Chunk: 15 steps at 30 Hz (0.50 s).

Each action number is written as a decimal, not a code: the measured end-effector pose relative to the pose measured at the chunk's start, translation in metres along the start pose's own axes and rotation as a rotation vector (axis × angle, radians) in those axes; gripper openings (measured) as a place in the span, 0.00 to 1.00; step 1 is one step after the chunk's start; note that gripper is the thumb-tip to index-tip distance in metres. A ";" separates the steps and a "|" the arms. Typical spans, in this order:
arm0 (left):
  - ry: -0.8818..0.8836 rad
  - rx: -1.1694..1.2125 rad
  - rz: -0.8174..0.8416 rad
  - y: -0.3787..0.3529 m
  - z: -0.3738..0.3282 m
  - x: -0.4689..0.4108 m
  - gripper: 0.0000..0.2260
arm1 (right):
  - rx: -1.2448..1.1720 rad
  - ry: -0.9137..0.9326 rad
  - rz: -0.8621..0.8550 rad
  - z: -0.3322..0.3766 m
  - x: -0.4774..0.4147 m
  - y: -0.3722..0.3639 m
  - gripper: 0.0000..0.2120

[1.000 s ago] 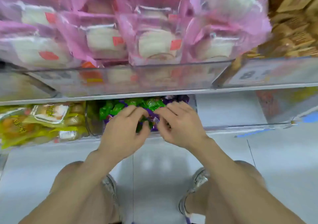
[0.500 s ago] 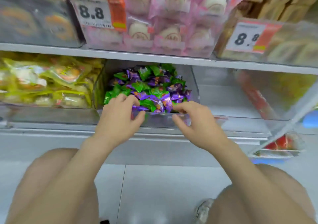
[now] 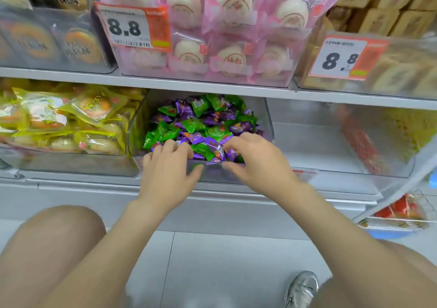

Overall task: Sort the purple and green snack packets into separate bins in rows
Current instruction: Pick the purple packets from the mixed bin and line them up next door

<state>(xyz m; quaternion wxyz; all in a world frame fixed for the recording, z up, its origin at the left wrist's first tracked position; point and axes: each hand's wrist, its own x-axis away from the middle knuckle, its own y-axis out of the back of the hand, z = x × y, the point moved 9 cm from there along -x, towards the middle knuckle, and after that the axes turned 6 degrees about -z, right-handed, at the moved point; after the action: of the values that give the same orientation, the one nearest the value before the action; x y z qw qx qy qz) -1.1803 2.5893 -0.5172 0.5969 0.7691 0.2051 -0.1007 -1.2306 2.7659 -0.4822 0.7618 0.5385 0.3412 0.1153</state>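
Both hands still on bin rim

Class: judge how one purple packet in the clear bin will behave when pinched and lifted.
Probably light: each purple packet is small, with dozens in one bin. Likely crinkly and slippery, since the wrappers look glossy. Lifting one may shift neighbours; they lie loosely heaped.

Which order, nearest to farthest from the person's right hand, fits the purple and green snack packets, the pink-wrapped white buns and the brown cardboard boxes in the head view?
1. Purple and green snack packets: at the right hand, lower shelf.
2. Pink-wrapped white buns: shelf above.
3. Brown cardboard boxes: top right corner.
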 end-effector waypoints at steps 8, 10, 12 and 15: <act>-0.027 -0.047 0.004 -0.009 0.001 -0.012 0.16 | 0.051 -0.119 -0.120 -0.021 0.024 -0.018 0.10; -0.055 -0.094 -0.038 -0.009 -0.001 -0.006 0.16 | 0.087 -0.131 -0.130 -0.020 0.025 -0.018 0.12; -0.092 -0.123 -0.083 -0.010 -0.002 -0.001 0.16 | 0.084 -0.181 -0.124 -0.026 0.024 -0.018 0.13; -0.119 -0.123 -0.125 -0.009 0.001 0.000 0.15 | 0.066 -0.180 -0.144 -0.025 0.023 -0.022 0.11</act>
<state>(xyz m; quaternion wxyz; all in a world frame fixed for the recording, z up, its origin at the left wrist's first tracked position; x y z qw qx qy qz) -1.1844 2.5904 -0.5254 0.6467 0.7094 0.2225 -0.1705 -1.2339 2.7886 -0.5157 0.7773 0.5457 0.3129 0.0002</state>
